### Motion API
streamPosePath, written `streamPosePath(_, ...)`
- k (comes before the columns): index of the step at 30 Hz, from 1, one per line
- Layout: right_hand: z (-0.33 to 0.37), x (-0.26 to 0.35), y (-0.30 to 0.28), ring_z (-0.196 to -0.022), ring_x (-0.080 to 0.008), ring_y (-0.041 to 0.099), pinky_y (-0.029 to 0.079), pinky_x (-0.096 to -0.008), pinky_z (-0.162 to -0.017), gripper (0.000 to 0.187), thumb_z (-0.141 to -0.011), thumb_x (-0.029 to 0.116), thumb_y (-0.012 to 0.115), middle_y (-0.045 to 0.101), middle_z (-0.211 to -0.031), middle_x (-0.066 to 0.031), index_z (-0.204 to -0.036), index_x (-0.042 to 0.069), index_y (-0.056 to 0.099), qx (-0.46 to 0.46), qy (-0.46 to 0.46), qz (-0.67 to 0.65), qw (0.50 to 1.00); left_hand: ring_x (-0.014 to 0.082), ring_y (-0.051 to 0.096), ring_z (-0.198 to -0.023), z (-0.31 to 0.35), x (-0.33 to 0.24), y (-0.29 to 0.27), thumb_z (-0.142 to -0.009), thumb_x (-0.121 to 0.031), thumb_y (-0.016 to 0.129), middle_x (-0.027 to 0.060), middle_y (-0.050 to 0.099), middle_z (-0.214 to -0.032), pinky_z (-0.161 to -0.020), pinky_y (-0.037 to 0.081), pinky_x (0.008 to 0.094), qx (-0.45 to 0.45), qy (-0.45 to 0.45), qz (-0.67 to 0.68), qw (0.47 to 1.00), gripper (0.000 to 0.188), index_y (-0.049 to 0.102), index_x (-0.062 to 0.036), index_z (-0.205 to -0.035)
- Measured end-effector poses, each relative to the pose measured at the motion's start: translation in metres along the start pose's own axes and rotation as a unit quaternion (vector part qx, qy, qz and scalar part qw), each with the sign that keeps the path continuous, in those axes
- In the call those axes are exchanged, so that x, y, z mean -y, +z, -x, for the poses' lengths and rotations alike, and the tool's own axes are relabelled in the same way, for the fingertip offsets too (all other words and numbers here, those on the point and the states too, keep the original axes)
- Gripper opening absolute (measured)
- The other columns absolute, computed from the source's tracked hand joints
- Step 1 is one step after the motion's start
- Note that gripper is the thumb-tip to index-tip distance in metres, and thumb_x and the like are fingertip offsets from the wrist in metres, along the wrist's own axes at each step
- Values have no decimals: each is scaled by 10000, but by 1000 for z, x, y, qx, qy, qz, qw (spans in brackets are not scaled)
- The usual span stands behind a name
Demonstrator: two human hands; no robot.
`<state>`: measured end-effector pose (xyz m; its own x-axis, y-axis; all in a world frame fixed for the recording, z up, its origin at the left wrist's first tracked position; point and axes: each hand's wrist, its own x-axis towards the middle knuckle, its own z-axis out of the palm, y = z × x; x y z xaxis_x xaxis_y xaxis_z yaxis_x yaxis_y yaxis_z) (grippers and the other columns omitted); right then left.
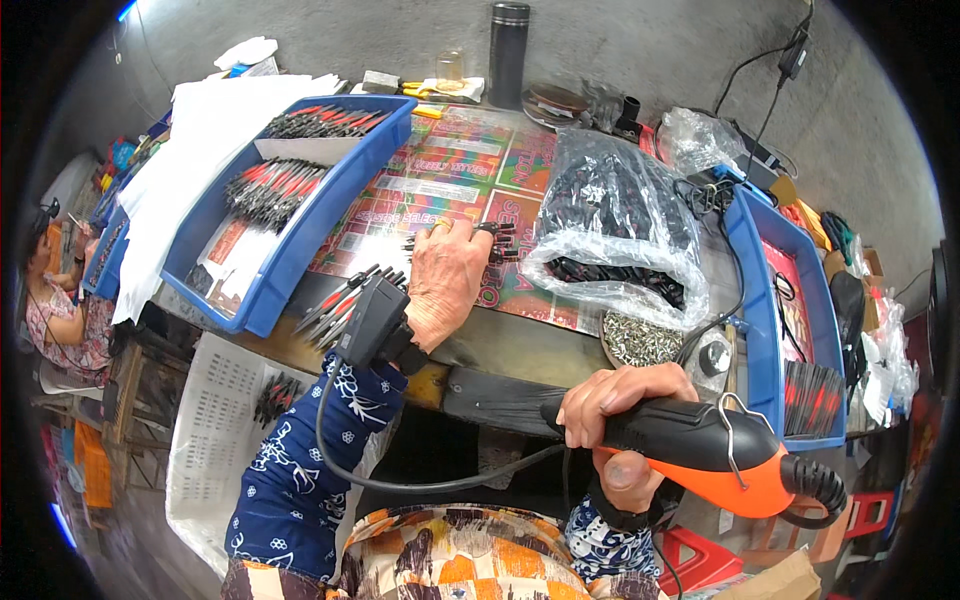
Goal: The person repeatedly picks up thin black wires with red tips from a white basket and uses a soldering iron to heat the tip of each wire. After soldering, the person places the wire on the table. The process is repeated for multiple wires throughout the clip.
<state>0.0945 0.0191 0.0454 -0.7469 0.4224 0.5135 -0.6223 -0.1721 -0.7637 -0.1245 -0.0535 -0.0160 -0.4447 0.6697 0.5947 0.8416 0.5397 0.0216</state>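
Near the middle of the view, my left hand rests palm down on the surface, its fingers curled closed round a small black part at the 1 o'clock side of the hand; a black device is strapped at that wrist, with one cable running down from it. At 5 o'clock my right hand is wrapped tight about the black grip of one orange and black power tool, held level just off the front edge of the surface. I count two blue trays: one at 10 o'clock, holding three separate groups of red-and-black pieces, and one at 3 o'clock with a stack of the same pieces in its near corner. One clear bag of black parts lies just beside my left hand at 2 o'clock, and one round dish of small metal bits sits at the bag's near edge. One dark flask stands at 12 o'clock by the wall. A loose fan of red-and-black pieces lies at the front edge beside my wrist. Open room is the strip of printed sheet between the left tray and the bag; the trays close it in on either side. Another person sits at 9 o'clock, well apart.
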Motion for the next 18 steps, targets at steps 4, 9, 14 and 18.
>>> streamPosePath(4,2,0,1,-482,-203,534,469,-349,-520,513,-622,265,826,523,-573,-76,-904,-1,490,-6,-4,0,1000,278,558,-850,0,2,1,-755,-80,544,109,553,-831,-754,382,404,-13,21,2,1000,36,554,-60,-784)
streamPosePath(9,-4,6,-12,-639,-198,545,457,-339,-616,488,-646,60,791,544,-701,-89,-1004,12,461,123,-36,-3,992,275,564,-775,4,1,-4,-761,-58,518,110,558,-762,-757,358,400,-22,31,6,999,55,516,-52,-816)
streamPosePath(14,-2,7,-15,-692,-202,543,451,-337,-657,526,-654,-34,775,556,-761,-103,-1059,6,443,184,-63,-19,981,303,579,-745,8,-5,-21,-784,-40,492,136,598,-761,-748,399,394,-68,44,138,987,142,511,-24,-924)
streamPosePath(18,0,9,-10,-681,-210,541,458,-360,-663,539,-646,-36,776,556,-758,-110,-1061,2,433,193,-76,-15,978,331,585,-753,21,-21,-48,-801,-46,534,156,602,-812,-674,459,399,-112,43,224,967,205,552,-5,-1001)
